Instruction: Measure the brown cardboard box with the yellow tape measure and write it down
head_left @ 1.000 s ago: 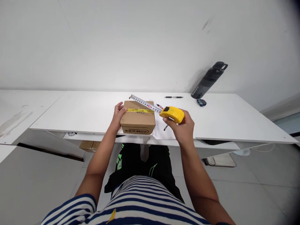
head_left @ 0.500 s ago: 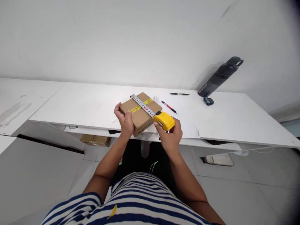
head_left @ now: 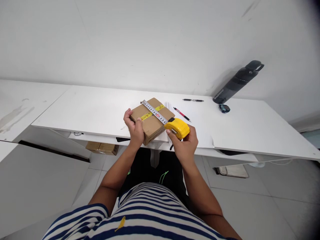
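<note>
A small brown cardboard box (head_left: 150, 122) with a yellow tape band lies turned at an angle near the front edge of the white table (head_left: 100, 113). My left hand (head_left: 135, 128) grips the box's near left corner, fingers wrapped round it. My right hand (head_left: 183, 143) is closed on a yellow tape measure (head_left: 178, 128) at the box's right side. Its white blade (head_left: 154, 111) runs across the box top to the far edge.
A red pen (head_left: 182, 114) and white paper (head_left: 200, 133) lie right of the box. A black pen (head_left: 193, 100), a black bottle (head_left: 237, 82) leaning on the wall and a small dark object (head_left: 224, 108) sit farther right. Cardboard boxes (head_left: 102, 147) rest under the table.
The box has been turned from square to angled. My right hand came down and left with the tape measure, so the blade now lies across the box top. My left hand shifted to the near corner.
</note>
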### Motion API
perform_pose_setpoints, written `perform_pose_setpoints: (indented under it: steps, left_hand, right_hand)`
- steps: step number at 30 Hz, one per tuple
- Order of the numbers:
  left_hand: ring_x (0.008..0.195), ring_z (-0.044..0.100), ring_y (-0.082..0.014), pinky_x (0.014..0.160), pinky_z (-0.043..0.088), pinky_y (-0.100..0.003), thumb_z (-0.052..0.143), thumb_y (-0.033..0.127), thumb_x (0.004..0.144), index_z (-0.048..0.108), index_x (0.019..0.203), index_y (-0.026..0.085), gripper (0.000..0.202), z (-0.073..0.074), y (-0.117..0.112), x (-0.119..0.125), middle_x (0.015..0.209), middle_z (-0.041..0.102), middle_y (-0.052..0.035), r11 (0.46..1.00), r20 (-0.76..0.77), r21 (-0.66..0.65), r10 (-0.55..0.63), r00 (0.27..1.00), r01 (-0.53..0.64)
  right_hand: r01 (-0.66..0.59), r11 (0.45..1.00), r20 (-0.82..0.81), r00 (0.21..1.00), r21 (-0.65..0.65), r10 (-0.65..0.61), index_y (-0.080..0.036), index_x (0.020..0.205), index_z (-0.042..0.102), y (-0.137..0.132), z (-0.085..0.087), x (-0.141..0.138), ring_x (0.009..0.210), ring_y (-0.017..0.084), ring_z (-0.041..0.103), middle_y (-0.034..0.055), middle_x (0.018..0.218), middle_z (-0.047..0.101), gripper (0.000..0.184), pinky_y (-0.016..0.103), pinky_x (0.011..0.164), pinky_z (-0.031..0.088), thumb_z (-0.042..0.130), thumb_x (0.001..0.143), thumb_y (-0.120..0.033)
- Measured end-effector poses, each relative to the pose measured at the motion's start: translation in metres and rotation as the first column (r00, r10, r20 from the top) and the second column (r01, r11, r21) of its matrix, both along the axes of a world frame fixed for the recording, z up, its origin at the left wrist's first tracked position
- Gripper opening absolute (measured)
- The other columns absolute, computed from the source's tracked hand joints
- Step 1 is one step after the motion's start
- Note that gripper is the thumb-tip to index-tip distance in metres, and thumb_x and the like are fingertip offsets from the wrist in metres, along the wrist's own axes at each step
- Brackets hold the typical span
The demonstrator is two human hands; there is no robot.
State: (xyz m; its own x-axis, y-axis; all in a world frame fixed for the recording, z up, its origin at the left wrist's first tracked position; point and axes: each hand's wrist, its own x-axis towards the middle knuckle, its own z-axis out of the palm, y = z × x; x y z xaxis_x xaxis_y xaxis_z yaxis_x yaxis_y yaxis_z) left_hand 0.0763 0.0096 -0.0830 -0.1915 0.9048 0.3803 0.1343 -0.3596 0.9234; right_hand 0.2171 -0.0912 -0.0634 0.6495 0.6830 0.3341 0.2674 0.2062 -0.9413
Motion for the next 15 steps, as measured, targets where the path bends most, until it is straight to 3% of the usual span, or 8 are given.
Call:
perform_pose_setpoints:
  steps: [5,8,10,12,15]
  left_hand:
    - [0.143,0.044,-0.0234,0.12,0.037,-0.038,0.053,0.025,0.085,0.04,0.132,0.024,0.049,0.011,0.009,-0.011,0.152,0.043,-0.0121,0.999,0.055,-0.021,-0.027,0.998,0.028]
    - [0.124,0.058,-0.0248,0.11,0.047,-0.04,0.058,0.03,0.083,0.054,0.119,0.02,0.037,0.032,0.031,-0.027,0.131,0.061,-0.0106,0.972,0.067,-0.123,-0.195,0.979,0.202]
    - [0.119,0.062,-0.0257,0.107,0.048,-0.043,0.061,0.038,0.085,0.061,0.117,0.017,0.038,0.048,0.05,-0.039,0.127,0.066,-0.0111,0.898,0.079,-0.198,-0.384,0.92,0.392]
    - [0.124,0.062,-0.0272,0.11,0.046,-0.045,0.071,0.041,0.081,0.064,0.125,0.016,0.051,0.058,0.066,-0.048,0.136,0.066,-0.0128,0.792,0.052,-0.248,-0.564,0.824,0.558]
    - [0.128,0.061,-0.0289,0.113,0.045,-0.046,0.08,0.037,0.075,0.065,0.134,0.018,0.064,0.061,0.082,-0.052,0.143,0.063,-0.0135,0.671,0.009,-0.318,-0.704,0.71,0.67]
  right_hand:
    - [-0.012,1.0,-0.037,0.999,0.015,0.013,-0.023,0.106,0.063,0.001,0.002,0.006,0.086,0.02,0.065,0.0037,0.097,0.072,0.052,0.036,0.079,0.057,0.088,0.066,-0.046]
    - [0.005,1.0,-0.081,0.997,0.017,-0.004,-0.021,0.102,0.063,0.0,0.002,0.011,0.081,0.018,0.065,0.0008,0.091,0.071,0.053,0.034,0.076,0.056,0.09,0.062,-0.045]
    - [0.03,0.999,-0.088,0.996,0.015,-0.029,-0.02,0.1,0.063,-0.002,0.003,0.014,0.079,0.017,0.064,-0.0002,0.089,0.07,0.054,0.033,0.075,0.056,0.09,0.061,-0.044]
    - [0.048,0.999,-0.071,0.996,0.007,-0.048,-0.019,0.1,0.063,-0.005,0.003,0.015,0.079,0.016,0.064,-0.0004,0.09,0.07,0.054,0.033,0.075,0.056,0.09,0.06,-0.045]
    - [0.063,0.998,-0.034,0.997,0.003,-0.063,-0.019,0.101,0.064,-0.011,0.004,0.013,0.08,0.016,0.064,-0.0002,0.091,0.07,0.054,0.033,0.075,0.055,0.091,0.061,-0.043]
